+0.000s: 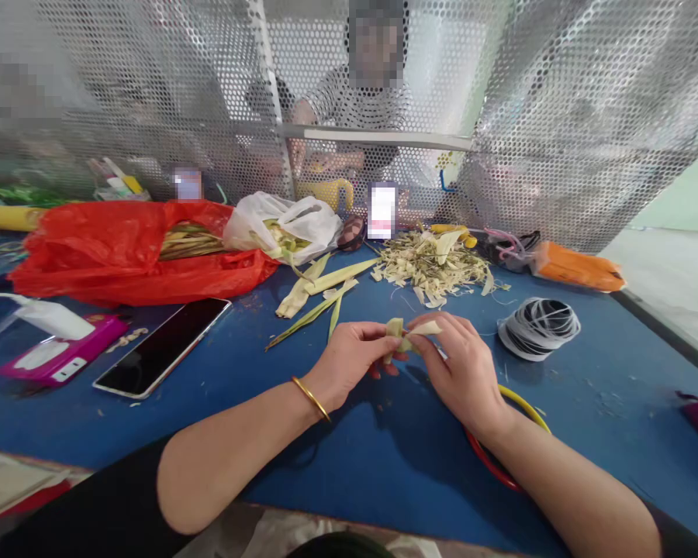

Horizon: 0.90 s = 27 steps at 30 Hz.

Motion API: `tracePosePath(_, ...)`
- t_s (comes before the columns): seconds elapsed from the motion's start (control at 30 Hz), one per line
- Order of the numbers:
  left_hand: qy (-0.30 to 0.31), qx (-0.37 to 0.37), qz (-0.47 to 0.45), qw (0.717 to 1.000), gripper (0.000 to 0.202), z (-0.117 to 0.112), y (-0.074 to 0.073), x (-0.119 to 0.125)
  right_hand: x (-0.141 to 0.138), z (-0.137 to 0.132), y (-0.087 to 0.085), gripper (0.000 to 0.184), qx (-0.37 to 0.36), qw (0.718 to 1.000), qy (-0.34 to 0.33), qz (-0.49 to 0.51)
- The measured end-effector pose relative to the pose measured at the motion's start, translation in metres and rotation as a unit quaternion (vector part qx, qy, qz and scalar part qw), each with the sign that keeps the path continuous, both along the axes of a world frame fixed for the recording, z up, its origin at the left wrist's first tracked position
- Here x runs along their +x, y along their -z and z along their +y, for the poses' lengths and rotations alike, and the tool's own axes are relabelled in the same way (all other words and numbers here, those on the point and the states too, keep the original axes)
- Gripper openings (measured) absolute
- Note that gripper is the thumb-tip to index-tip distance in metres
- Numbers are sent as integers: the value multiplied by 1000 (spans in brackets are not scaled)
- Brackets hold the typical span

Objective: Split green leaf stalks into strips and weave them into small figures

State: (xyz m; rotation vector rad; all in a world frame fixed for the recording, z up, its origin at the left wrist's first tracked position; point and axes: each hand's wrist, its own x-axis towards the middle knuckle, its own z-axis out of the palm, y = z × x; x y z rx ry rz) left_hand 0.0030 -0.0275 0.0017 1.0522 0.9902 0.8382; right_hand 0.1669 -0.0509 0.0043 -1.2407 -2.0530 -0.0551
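Both my hands meet over the blue table around a folded strip of pale dried leaf (394, 335), husk-like in look. My left hand (354, 353) pinches its left side between thumb and fingers. From the right, my right hand (457, 360) grips the strip too, and one pointed end sticks out above its thumb. Some fingertips are hidden behind the strip. Just beyond my hands lie several longer leaf strips (319, 288), pale to green. A heap of leaf scraps (433, 263) spreads behind my right hand.
A red plastic bag (110, 256) and a white bag (291, 221) hold leaves. Left are a phone (166, 347) and a magenta device (63, 360). Right stand a thread spool (538, 329) and an orange packet (578, 266). Beyond a perforated screen (180, 85) sits a person (354, 101).
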Motion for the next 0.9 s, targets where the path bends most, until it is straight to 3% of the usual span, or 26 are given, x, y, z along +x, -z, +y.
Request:
tracePosePath(0.1, 35, 2, 19, 999, 13, -1, 0, 0, 1, 2, 3, 23, -51, 995, 84, -21)
tracePosePath(0.2, 59, -7, 21, 998, 17, -2, 1, -1, 0, 2, 3, 26, -84, 989, 121, -34)
tracePosePath(0.43, 67, -17, 43, 997, 22, -3, 2, 0, -2, 3, 4, 27, -192, 973, 126, 31)
tracePosePath(0.6, 29, -58, 4, 998, 25, 1, 4, 0, -2, 2, 3, 20, -232, 958, 102, 137)
tracePosePath(0.67, 4, -76, -17, 997, 26, 3, 5, -1, -2, 0, 2, 17, -209, 965, 96, 126)
tracePosePath(0.8, -27, -92, -42, 995, 26, 5, 6, -1, -2, -4, 2, 14, -64, 997, 50, -14)
tracePosePath(0.9, -42, -91, -40, 994, 28, 5, 6, 0, -3, -8, 3, 18, -3, 997, 9, -81)
